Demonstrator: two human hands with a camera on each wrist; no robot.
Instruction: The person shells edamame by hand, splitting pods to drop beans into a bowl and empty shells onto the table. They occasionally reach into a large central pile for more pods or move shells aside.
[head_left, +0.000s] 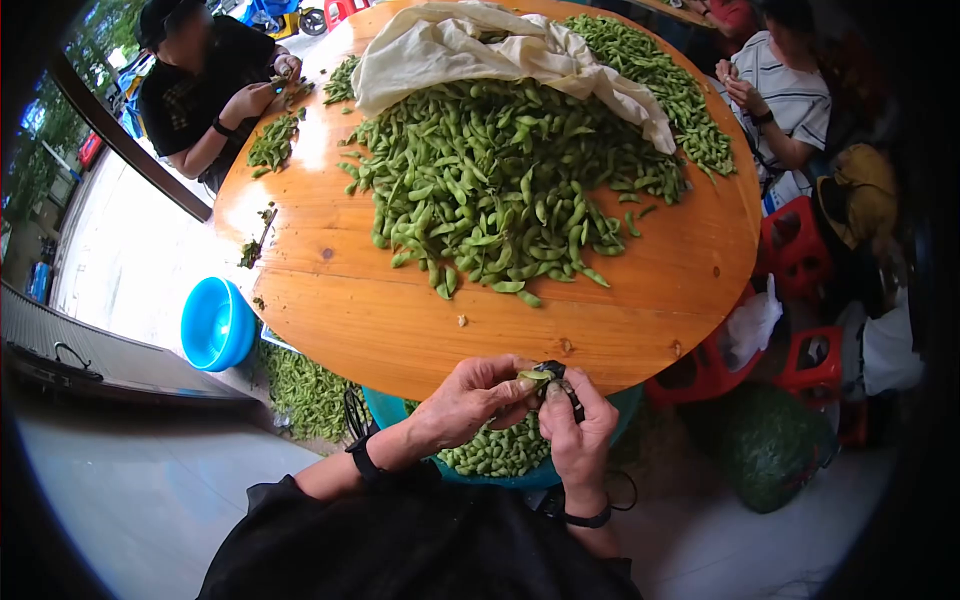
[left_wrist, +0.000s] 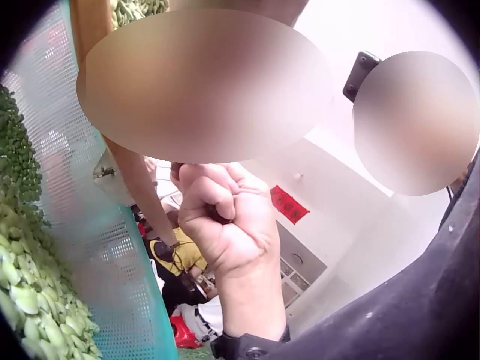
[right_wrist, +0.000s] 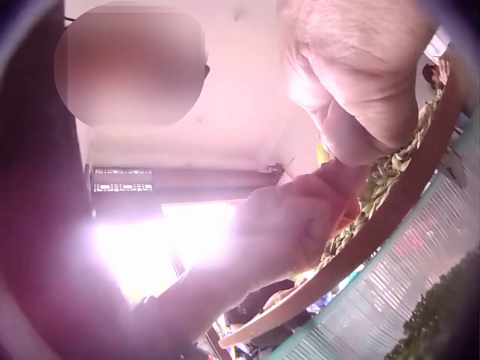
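Observation:
Just past the table's near edge, my left hand (head_left: 478, 402) pinches a green soybean pod (head_left: 537, 376) between thumb and fingers. My right hand (head_left: 580, 428) meets it from the other side, thumb and fingers closed on the pod's right end. Something black (head_left: 552, 369) covers fingertips of the right hand. Below both hands, a teal basket (head_left: 385, 408) holds shelled green soybeans (head_left: 495, 449). The left wrist view has the left hand (left_wrist: 229, 217) with curled fingers; its pod is hidden there. In the right wrist view the right hand (right_wrist: 360, 82) bends down toward the left.
A large heap of pods (head_left: 480, 190) covers the middle of the wooden table (head_left: 330, 310), partly under a cream cloth (head_left: 470, 55). A blue basin (head_left: 217, 325) stands at left, beside pods on the floor (head_left: 305, 390). Red stools (head_left: 795, 250) are at right. Two people sit across.

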